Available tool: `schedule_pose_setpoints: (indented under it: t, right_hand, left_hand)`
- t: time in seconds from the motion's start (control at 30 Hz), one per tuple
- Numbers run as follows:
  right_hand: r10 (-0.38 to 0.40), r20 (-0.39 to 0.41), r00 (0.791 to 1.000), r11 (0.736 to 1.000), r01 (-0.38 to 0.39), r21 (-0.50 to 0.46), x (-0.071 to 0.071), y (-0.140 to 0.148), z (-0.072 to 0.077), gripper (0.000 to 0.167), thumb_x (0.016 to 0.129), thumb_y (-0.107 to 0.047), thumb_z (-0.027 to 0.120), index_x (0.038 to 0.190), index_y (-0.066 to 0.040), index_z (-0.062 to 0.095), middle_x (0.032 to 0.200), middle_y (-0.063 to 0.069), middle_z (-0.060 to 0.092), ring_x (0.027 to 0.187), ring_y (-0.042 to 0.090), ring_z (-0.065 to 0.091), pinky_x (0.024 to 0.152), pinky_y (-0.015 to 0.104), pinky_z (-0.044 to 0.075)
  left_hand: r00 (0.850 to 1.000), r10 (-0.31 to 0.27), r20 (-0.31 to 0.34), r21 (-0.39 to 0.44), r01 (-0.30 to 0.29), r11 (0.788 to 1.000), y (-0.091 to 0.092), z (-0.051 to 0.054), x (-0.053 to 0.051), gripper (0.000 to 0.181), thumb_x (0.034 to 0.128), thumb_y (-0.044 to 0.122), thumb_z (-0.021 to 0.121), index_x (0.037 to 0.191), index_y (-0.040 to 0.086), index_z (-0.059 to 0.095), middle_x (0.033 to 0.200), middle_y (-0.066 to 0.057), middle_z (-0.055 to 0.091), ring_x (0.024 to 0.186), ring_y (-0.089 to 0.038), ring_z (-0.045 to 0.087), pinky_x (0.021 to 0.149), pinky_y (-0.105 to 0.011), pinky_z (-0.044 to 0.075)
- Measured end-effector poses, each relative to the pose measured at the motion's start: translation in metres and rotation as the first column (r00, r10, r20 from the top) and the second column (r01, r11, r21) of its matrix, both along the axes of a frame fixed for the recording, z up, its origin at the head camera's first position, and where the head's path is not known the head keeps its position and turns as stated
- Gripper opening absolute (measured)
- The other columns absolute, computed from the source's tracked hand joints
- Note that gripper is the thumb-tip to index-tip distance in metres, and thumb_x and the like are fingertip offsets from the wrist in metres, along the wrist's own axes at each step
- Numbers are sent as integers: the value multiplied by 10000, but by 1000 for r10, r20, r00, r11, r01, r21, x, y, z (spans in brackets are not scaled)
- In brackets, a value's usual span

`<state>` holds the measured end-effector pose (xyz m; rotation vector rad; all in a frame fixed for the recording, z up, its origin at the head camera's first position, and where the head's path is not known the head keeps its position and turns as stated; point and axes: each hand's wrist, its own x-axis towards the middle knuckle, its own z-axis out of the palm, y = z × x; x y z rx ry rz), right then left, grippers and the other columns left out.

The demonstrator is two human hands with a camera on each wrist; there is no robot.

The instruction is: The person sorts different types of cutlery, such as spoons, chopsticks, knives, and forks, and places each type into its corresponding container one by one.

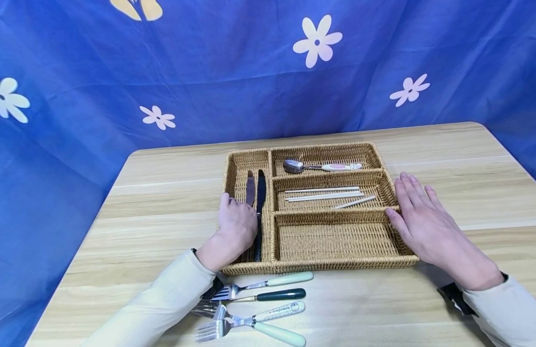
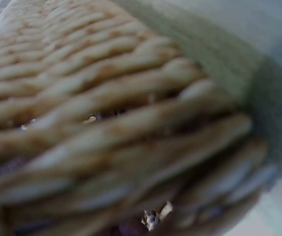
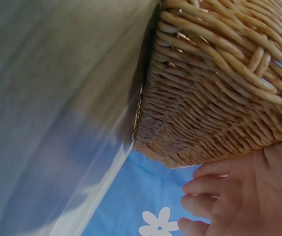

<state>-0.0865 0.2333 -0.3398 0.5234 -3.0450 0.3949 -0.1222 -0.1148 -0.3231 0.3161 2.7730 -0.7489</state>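
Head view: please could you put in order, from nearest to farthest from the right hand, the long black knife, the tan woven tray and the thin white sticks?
1. Tan woven tray: its right rim is beside the right hand.
2. Thin white sticks: to the hand's left, in the middle compartment.
3. Long black knife: farther left, in the left compartment.

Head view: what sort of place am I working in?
Probably a staged tabletop set rather than a working kitchen: a blue flower-print cloth hangs behind a wood-grain table, which bears a wicker cutlery tray.
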Motion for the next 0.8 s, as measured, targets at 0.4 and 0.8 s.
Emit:
schedule_pose_setpoints:
  t: [0.4,0.8]
  right_hand:
    - [9,-20,1000,1000,-9,21,0,-1,1,656,1055,-330,287,1479,130,89,1549,321,37,1439,439,46,1190,463,-25]
    - [12,-11,1000,1000,-12,20,0,-1,1,654,1056,-329,280,1481,128,82,1554,309,16,1435,451,60,1189,467,-28]
  left_hand:
    - [998,56,-36,203,-48,978,0,25,6,251,896,238,634,962,-3,653,831,-78,640,833,-265,574,865,-413,440]
    - [962,-180,-206,487,260,834,-15,53,40,101,866,92,638,838,7,592,752,-87,599,678,-239,565,622,-341,519]
